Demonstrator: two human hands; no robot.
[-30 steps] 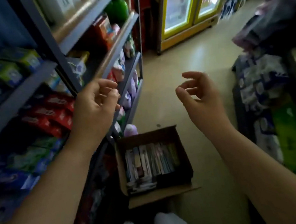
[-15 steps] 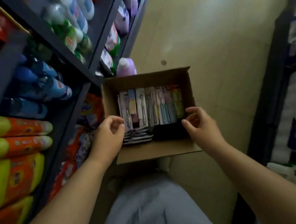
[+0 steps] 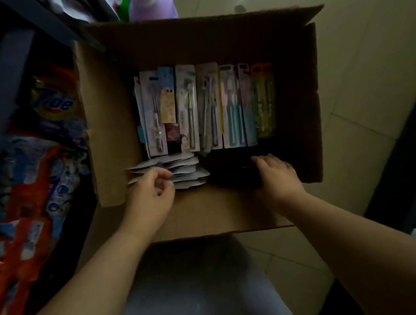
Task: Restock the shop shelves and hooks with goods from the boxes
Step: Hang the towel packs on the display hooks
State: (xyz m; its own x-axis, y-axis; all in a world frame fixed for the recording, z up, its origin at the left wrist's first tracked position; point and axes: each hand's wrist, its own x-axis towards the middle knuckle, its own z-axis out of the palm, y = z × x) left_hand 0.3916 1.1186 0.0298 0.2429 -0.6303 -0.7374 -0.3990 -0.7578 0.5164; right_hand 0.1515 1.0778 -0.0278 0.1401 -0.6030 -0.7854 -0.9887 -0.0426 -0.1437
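**A:** Nearest first: what are the hands doing?

**B:** Both are at the near edge of the cardboard box (image 3: 112, 123). The left hand (image 3: 150, 193) has curled fingers meeting the thumb on the white card packs (image 3: 176, 172) stacked flat in the near left corner; it looks like a pinch, though the grip itself is half hidden. The right hand (image 3: 277, 174) lies on a dark, shadowed item (image 3: 230, 167) beside the stack, fingers fairly straight, clamped on nothing I can make out.

**A:** How will those packs handle?

**B:** Light and thin, I'd judge: stiff card that slides. Take several by the edges, not one corner.

**A:** Farther in?

**B:** A row of toothbrush blister packs (image 3: 207, 108) against the far side, card backs with glossy plastic fronts. Lift by the card top.

**A:** Beyond the box?

**B:** A purple bottle (image 3: 151, 4); crinkly detergent bags (image 3: 39, 155) along the left.
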